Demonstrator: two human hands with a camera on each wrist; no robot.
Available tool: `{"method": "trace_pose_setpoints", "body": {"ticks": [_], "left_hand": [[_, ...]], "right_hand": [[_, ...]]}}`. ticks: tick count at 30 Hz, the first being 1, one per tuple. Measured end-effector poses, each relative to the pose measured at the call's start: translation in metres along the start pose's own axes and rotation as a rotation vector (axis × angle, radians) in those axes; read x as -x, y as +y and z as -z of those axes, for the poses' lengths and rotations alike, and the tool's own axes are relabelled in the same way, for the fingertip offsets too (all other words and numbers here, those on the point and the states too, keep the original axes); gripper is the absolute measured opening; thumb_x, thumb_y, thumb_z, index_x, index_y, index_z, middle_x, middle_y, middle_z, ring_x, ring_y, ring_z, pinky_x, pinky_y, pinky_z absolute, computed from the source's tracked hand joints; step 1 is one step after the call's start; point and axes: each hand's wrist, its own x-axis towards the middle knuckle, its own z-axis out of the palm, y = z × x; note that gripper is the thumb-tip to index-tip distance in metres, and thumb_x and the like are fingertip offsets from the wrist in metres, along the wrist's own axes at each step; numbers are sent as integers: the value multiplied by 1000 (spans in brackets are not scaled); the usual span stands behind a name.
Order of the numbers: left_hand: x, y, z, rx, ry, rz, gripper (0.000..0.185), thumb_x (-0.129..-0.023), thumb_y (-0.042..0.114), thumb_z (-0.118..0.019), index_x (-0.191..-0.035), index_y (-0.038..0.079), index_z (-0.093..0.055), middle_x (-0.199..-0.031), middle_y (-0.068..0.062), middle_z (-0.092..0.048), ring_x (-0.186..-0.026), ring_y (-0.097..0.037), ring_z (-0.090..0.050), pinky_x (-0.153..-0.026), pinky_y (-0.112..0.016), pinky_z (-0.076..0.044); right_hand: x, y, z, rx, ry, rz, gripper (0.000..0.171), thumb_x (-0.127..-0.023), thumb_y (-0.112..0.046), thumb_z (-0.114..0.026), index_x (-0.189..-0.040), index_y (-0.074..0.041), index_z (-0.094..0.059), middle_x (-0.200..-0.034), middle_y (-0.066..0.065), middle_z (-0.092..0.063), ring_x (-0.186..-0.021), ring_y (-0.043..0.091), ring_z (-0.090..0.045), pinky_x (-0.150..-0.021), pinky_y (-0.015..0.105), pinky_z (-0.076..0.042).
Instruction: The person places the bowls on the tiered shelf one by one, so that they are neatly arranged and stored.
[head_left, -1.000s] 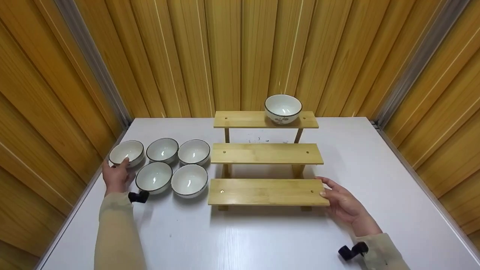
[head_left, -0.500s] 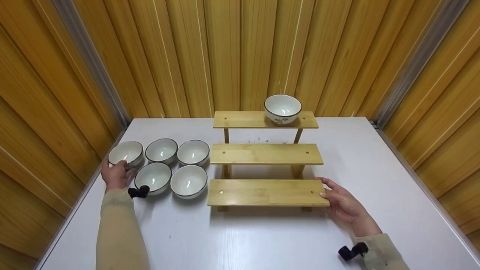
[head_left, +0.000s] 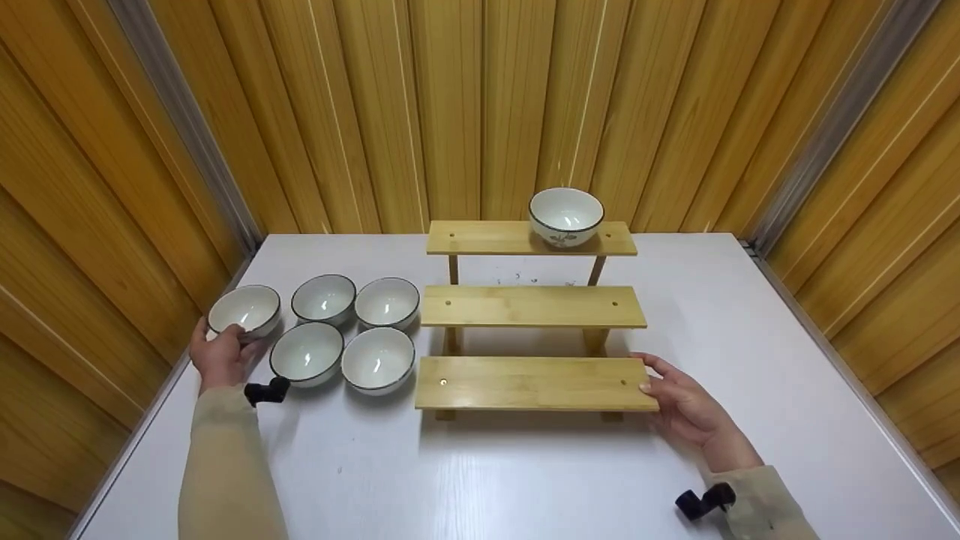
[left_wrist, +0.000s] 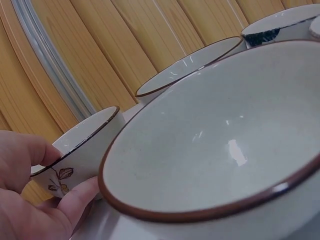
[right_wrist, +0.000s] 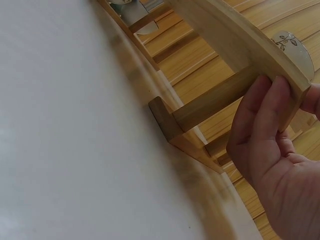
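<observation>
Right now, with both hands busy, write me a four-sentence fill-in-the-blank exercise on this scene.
1. The wooden stand has ____ shelves.
2. Of the middle shelf and top shelf, only the ____ one carries a bowl.
3. The ____ hand grips the lowest shelf.
4. Beside the held bowl in the left hand, ____ other bowls stand on the table.
Missing words: three; top; right; four.

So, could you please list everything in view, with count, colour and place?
Table: 1, white, foreground
Stand: 1, tan, three-step, on the table
Bowls: 4, white, dark-rimmed, left of the stand
Far-left bowl: 1, same colours, beside them
Top bowl: 1, same colours, top step
Walls: 3, golden, back and sides
Metal strips: 2, grey, wall corners
Left hand: 1, gripping the far-left bowl
Right hand: 1, gripping the bottom step, right end
Sleeves: 2, beige, both arms
Gadgets: 2, black, at sleeve ends
</observation>
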Motion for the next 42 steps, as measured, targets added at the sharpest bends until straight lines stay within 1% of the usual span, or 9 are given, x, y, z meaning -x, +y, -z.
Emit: {"method": "trace_pose_setpoints", "body": {"ticks": [4,6,12,15,18,23,27,34,42], "left_hand": [[4,6,1,53,-22,25,91,-96,-11,-44,-165,40,-13,-174,-1,-7,-148,-24,-36,-118,-36,-40],[7,9,0,37,-31,19,91,-96,-11,-45,-164,41,-14,-174,2,-6,-149,-24,-35,-118,-36,-40],[19,23,-9,-69,-51,-22,87,-97,-6,-48,-165,38,-17,-174,10,-7,-144,-27,-43,-99,-33,-56],[29,31,-17,-57,-70,-15,86,-97,-5,-50,-164,40,-20,-173,16,-8,-130,-25,-56,-89,-31,-62],[39,39,-26,-66,-94,-14,85,-96,-5,-49,-163,41,-23,-173,12,-10,-112,-21,-63,-86,-30,-64],[54,49,-47,-93,-156,-23,83,-95,-6,-48,-162,39,-27,-174,7,-12,-114,-24,-60,-82,-31,-65],[66,52,-65,-131,-224,-45,82,-95,-6,-48,-162,37,-29,-173,5,-13,-110,-26,-59,-79,-31,-65],[95,50,-99,-230,-376,-95,81,-97,-6,-46,-163,37,-26,-173,-6,-10,-138,-39,-44,-95,-39,-59],[122,45,-142,-342,-519,-121,77,-98,-5,-48,-164,29,-28,-172,-9,-15,-138,-45,-48,-89,-37,-64]], "right_hand": [[0,0,1,-19,-14,6,47,-104,7,-39,-141,-21,-45,-130,0,-64,-100,12,-70,-79,19,-61],[0,1,1,-15,-16,6,47,-104,7,-39,-141,-21,-46,-131,0,-63,-99,12,-70,-79,19,-61],[0,1,1,-6,-18,5,47,-105,5,-39,-145,-18,-41,-131,0,-64,-98,12,-70,-78,19,-61],[0,1,1,-15,-32,10,47,-105,6,-39,-144,-19,-42,-130,1,-65,-99,12,-70,-79,19,-61],[0,0,1,-24,-43,12,47,-105,7,-37,-142,-21,-46,-130,1,-65,-100,12,-70,-80,20,-61],[0,0,1,-31,-34,10,48,-104,7,-37,-138,-24,-49,-131,1,-64,-103,13,-70,-81,20,-61],[-1,0,1,-32,-23,16,47,-104,8,-37,-141,-20,-45,-130,2,-64,-103,13,-70,-81,20,-62],[1,0,1,-9,-9,11,48,-104,7,-39,-143,-20,-43,-131,1,-64,-102,12,-70,-81,19,-62],[1,1,0,28,20,12,48,-104,6,-42,-146,-18,-40,-131,-1,-63,-101,12,-69,-79,19,-61]]}}
